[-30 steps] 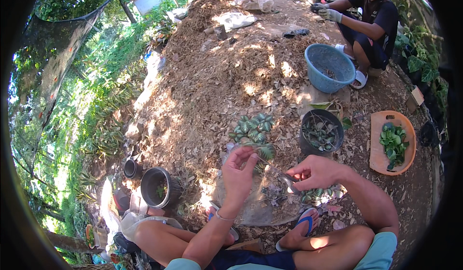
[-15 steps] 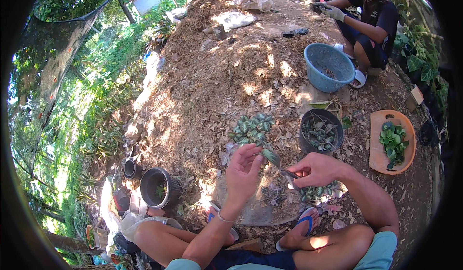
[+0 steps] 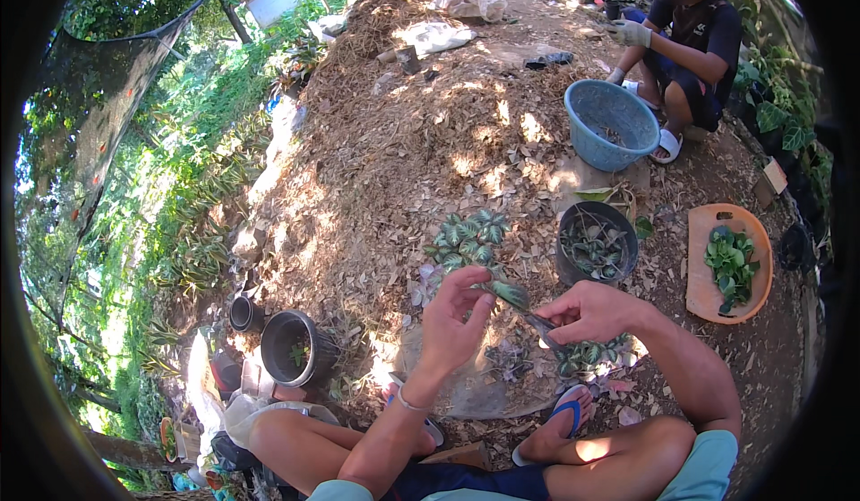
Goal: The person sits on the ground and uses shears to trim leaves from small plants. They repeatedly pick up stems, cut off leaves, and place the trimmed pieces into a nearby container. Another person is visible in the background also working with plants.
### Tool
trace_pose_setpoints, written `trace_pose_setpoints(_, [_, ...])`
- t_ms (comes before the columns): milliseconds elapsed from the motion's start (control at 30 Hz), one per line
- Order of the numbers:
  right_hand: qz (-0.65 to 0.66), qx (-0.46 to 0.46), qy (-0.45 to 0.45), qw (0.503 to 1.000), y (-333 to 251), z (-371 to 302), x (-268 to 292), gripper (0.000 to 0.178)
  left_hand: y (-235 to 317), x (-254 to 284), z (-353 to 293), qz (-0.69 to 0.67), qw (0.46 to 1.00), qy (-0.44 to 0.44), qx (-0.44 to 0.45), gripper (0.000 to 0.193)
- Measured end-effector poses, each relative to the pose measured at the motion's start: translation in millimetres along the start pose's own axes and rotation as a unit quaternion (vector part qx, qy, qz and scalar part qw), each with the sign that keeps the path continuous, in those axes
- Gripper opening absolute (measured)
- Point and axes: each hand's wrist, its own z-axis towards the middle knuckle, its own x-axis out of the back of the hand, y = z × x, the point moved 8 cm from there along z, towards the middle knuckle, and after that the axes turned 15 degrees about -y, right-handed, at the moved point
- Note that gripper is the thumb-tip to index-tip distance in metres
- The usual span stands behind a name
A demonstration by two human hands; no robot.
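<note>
In front of my knees, a leafy cutting point(image 3: 511, 295) with green, pale-veined leaves stretches between my two hands. My left hand point(image 3: 455, 320) curls its fingers and thumb at the cutting's left end. From the right, my right hand point(image 3: 587, 313) pinches the other end, where a darker, greyish part point(image 3: 539, 324) hangs below the fingers. Just beyond my left hand, a clump of similar silvery-green plants point(image 3: 468, 237) lies on the leaf litter. More cuttings point(image 3: 587, 358) lie below my right hand. A black pot point(image 3: 595, 266) containing similar leaves stands beyond it.
An orange basin point(image 3: 697, 295) with green leaves lies to the right. A blue-grey tub point(image 3: 611, 147) stands farther back, near a crouching gloved person point(image 3: 694, 53). Black pots point(image 3: 300, 349) are at the left. Dry leaves and a soil mound point(image 3: 385, 107) cover the ground.
My left fingers have curled in closer at the cutting, which has tilted slightly. The person at the back has lowered one gloved hand beside the blue-grey tub.
</note>
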Motion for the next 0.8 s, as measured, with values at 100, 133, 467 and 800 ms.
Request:
trace_pose_setpoints(100, [0.0,-0.005,-0.008,1.0,2.7,0.6,-1.5,0.043,-1.4,1.0,1.7,-0.015,1.0,-0.026,-0.001,0.041])
trace_pose_setpoints(133, [0.002,-0.008,-0.013,1.0,4.0,1.1,-2.8,0.043,-2.3,1.2,2.0,-0.018,0.999,-0.034,0.0,0.04])
trace_pose_setpoints(467, [0.007,0.01,-0.018,1.0,7.5,3.5,-5.5,0.043,-8.7,4.8,0.9,-0.01,0.995,-0.092,0.023,0.033])
trace_pose_setpoints(800, [-0.046,0.002,-0.002,0.999,5.7,4.0,-5.0,0.037,-11.5,7.4,-0.4,-0.037,0.987,-0.14,0.07,0.031])
